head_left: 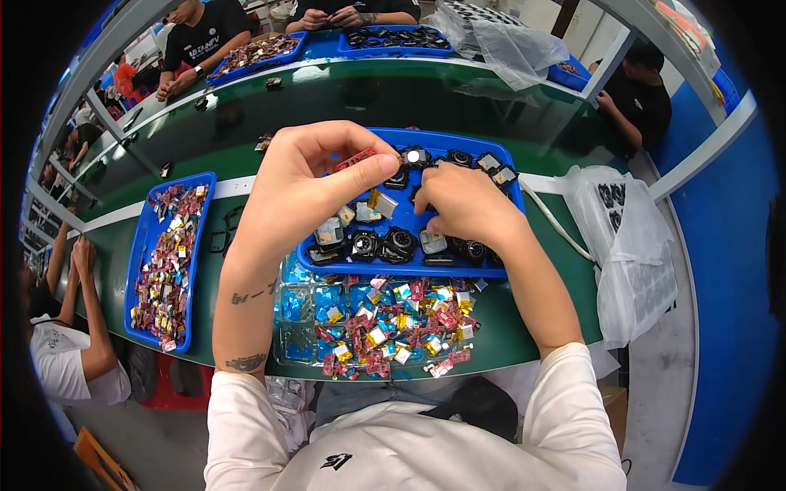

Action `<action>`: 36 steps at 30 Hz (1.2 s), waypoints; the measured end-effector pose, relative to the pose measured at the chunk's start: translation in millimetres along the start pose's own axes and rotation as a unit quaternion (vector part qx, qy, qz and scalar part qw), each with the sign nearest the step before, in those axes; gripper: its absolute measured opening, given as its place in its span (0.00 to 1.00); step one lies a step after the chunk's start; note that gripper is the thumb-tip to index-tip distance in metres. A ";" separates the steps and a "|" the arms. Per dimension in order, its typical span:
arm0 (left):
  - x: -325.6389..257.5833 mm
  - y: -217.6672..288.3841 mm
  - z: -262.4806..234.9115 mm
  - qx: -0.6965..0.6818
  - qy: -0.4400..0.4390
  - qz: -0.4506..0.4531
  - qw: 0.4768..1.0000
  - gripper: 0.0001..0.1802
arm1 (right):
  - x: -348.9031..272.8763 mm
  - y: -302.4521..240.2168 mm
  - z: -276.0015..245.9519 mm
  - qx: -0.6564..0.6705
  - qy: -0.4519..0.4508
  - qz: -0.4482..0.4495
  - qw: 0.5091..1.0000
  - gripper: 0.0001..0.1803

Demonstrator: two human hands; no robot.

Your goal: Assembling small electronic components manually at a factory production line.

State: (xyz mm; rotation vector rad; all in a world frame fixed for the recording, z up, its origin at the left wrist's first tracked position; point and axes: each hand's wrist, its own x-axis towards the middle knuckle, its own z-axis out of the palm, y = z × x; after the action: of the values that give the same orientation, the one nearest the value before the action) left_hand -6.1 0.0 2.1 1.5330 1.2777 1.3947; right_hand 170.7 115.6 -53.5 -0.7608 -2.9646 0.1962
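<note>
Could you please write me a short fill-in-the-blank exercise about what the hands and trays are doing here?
1. The left hand pinches a small ____ part between thumb and finger.
2. The right hand reaches into the ____ tray of black round parts.
3. The heap of small foil packs lies ____ that tray, nearer the person.

Missing words: red; blue; in front of

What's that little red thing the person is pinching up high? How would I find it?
Start at the blue tray of round black parts in the middle of the green table. Above its left end is the left hand. The small red piece sits pinched at its fingertips, the only such piece held in the air, not lying in a pile.
</note>
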 end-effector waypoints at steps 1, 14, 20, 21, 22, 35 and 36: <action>0.3 0.4 0.4 -0.001 -0.001 0.001 1.000 0.05 | -0.1 0.9 1.7 -0.010 -0.040 0.003 0.999 0.10; 1.7 0.2 2.8 0.022 0.028 -0.014 0.999 0.05 | 6.0 5.6 12.6 -0.045 -0.077 0.002 0.996 0.10; 0.6 -1.5 4.5 0.047 0.040 -0.011 0.998 0.05 | 4.7 20.7 -11.8 0.247 0.025 -0.046 0.968 0.12; 0.5 -2.2 4.9 0.046 0.044 -0.007 0.998 0.05 | 5.2 18.8 -17.7 0.290 0.053 -0.041 0.955 0.14; 0.2 -3.1 5.4 0.046 0.043 -0.008 0.998 0.05 | 5.0 14.5 -26.0 0.334 0.081 -0.036 0.939 0.17; 0.4 -3.1 16.6 0.148 0.079 0.001 0.986 0.09 | -8.9 -18.5 -39.7 0.516 0.145 -0.036 0.843 0.13; 1.0 -4.2 17.0 0.160 0.081 0.009 0.984 0.10 | -8.8 -18.3 -38.2 0.503 0.155 -0.043 0.849 0.13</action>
State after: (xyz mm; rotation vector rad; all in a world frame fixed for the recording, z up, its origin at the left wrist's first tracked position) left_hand 9.6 4.2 -4.7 1.6700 1.6557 1.3990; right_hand 173.7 99.5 -13.5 -0.4217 -2.0946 1.3221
